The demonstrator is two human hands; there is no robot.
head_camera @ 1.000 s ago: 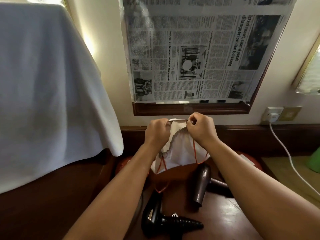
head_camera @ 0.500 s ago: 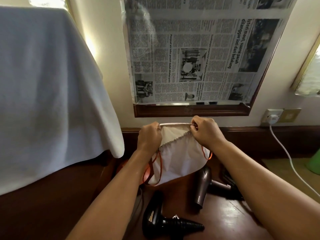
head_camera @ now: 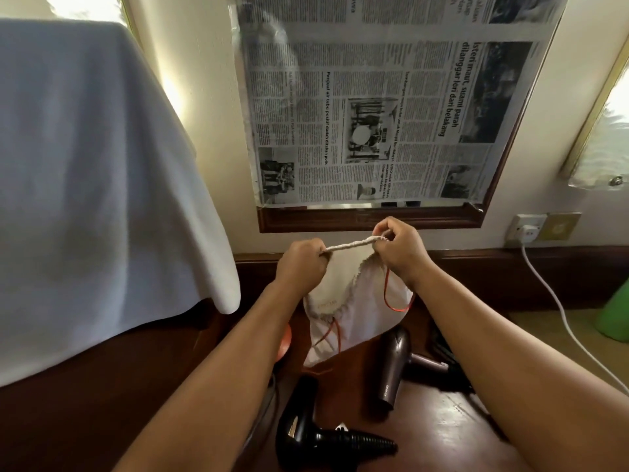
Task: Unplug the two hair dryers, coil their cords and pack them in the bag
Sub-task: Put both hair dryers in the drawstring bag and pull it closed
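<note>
A white drawstring bag (head_camera: 357,301) with orange cords hangs above the dark wooden table. My left hand (head_camera: 301,264) grips the left end of its gathered rim and my right hand (head_camera: 400,247) pinches the right end, so the mouth is stretched between them. Below the bag lie two hair dryers: a black one (head_camera: 316,441) with a ribbed handle at the near edge, and a brown one (head_camera: 396,362) to its right, partly behind my right forearm. Their cords are mostly hidden.
A white plug (head_camera: 526,233) sits in a wall socket at the right, its white cable (head_camera: 558,311) running down across the table (head_camera: 442,430). A cloth-draped object (head_camera: 85,182) fills the left. A newspaper-covered mirror (head_camera: 374,107) hangs ahead. A green object (head_camera: 617,315) stands far right.
My hands have spread the bag's rim wider and lifted it a little. The bag mouth now hangs open further than a second ago. The dryers have not moved.
</note>
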